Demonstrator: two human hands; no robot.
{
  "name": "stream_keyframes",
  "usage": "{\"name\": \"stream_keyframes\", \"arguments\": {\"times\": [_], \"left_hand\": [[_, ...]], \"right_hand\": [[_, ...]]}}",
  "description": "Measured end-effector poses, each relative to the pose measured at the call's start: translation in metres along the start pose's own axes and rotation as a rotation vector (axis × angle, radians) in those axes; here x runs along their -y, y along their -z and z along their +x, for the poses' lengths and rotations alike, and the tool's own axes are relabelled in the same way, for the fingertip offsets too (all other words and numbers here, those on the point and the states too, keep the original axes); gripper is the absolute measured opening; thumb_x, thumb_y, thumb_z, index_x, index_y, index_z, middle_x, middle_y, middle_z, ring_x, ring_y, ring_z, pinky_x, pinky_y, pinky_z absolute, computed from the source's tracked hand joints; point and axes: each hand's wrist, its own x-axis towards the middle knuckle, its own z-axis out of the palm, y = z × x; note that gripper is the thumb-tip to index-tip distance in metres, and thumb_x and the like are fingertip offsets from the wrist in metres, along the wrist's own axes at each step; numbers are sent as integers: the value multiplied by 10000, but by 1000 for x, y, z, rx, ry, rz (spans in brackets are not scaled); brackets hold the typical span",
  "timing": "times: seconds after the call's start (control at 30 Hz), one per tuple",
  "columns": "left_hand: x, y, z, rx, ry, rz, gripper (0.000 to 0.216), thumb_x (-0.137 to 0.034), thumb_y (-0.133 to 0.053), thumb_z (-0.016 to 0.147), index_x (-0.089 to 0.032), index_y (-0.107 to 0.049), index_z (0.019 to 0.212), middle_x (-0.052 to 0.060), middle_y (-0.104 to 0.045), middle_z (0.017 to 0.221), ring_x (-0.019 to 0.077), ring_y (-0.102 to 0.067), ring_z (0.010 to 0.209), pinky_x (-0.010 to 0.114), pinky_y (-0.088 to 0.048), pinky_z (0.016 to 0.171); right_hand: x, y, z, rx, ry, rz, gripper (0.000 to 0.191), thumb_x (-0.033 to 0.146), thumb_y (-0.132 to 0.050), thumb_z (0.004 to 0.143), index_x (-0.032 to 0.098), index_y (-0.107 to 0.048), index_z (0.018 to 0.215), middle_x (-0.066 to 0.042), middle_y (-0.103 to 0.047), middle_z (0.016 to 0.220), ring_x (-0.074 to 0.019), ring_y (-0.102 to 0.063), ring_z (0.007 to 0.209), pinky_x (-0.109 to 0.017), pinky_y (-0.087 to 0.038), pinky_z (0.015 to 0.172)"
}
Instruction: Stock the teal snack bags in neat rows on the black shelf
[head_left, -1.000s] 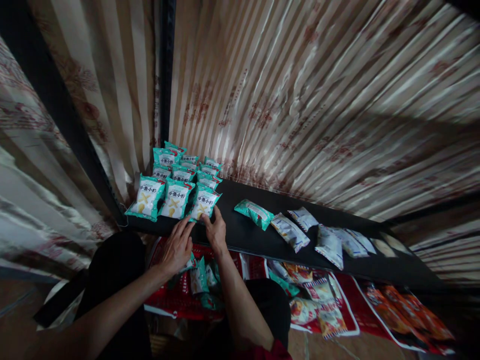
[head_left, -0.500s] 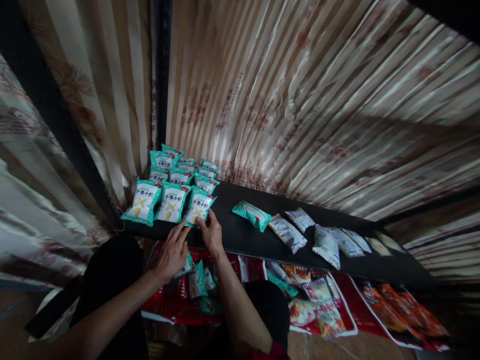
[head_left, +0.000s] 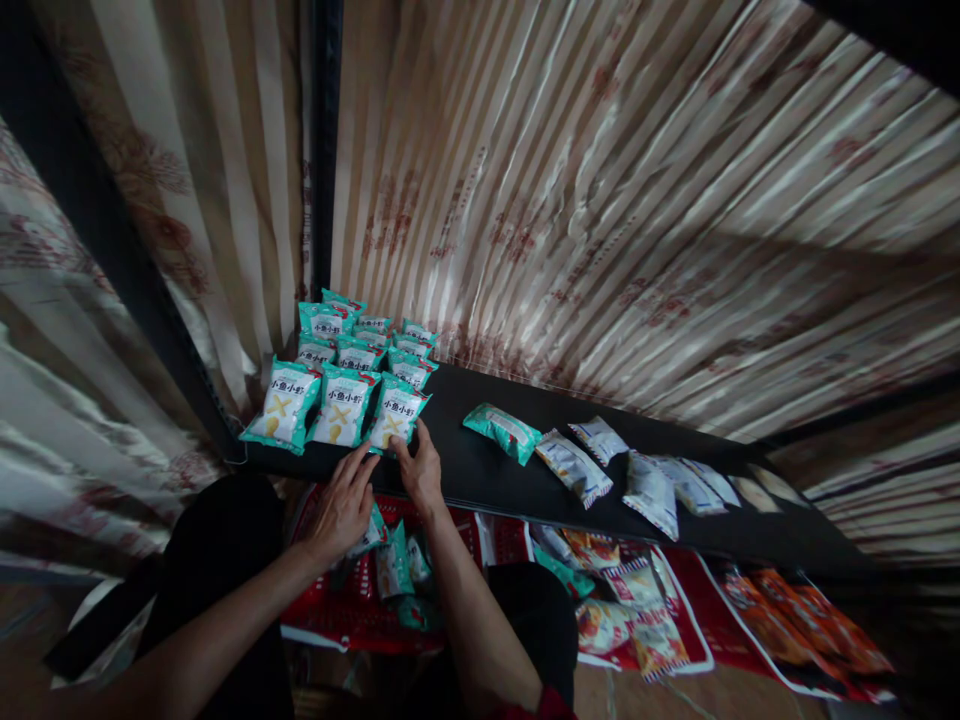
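Observation:
My right hand pinches the lower right corner of a teal and white snack bag, its thumb on the bag's front and its fingers along the side. With fingers stretched out, my left hand reaches the bottom left edge of the same bag. This bag is the rightmost in the front row, tilted back. To its left lean two matching bags, a middle snack bag and a left snack bag. Behind them several more teal bags stand in rows, partly hidden.
On the black shelf lie a loose teal bag and several white-blue packets. Below its front edge are red baskets with assorted snack bags, including orange packets. A dark post and striped curtains enclose the shelf.
Almost everything stays as it was. My hands keep their places at the front right bag, and the view has shifted very slightly.

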Motion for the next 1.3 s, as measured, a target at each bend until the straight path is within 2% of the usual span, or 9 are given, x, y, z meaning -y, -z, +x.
{"name": "stream_keyframes", "arguments": {"times": [0.13,0.37,0.6,0.8,1.0,1.3], "left_hand": [[0,0,0,2,-15,15,429,-107,-369,851,-169,-503,1254,107,-457,1374,232,-431,1257,436,-411,1041],[2,-3,-2,-7,-31,12,440,-105,-374,845,-176,-506,1258,106,-449,1385,247,-417,1270,457,-410,1040],[2,-3,-3,-3,-48,30,434,-94,-372,839,-176,-518,1238,104,-455,1376,243,-428,1261,446,-421,1033],[3,0,-3,-6,-103,38,418,-82,-356,847,-157,-520,1224,113,-458,1375,234,-432,1255,431,-428,1029],[3,2,-4,-22,-169,19,427,-90,-369,855,-156,-496,1257,112,-455,1380,233,-401,1286,431,-409,1046],[3,0,-2,-59,-197,61,412,-129,-382,872,-135,-478,1273,125,-495,1349,231,-432,1264,418,-437,1018]], "right_hand": [[-2,-1,-2,-21,31,60,632,424,-584,789,146,-439,1337,-116,-597,1236,-235,-561,1116,-355,-435,957],[-3,1,0,-8,12,-3,505,421,-538,821,157,-547,1251,-112,-646,1164,-242,-588,1080,-374,-437,954],[-7,-3,1,-21,88,-71,455,394,-508,845,160,-571,1231,-130,-635,1174,-241,-597,1044,-373,-448,927],[-8,-2,-2,-59,81,-45,580,448,-519,835,122,-474,1313,-160,-596,1198,-252,-558,1086,-379,-454,915],[-1,-1,0,-93,103,-22,621,471,-493,843,130,-410,1356,-146,-508,1327,-250,-441,1238,-396,-355,1032],[6,-5,12,-47,48,15,589,513,-445,854,144,-470,1313,-141,-530,1304,-261,-459,1218,-412,-344,1034]]}}
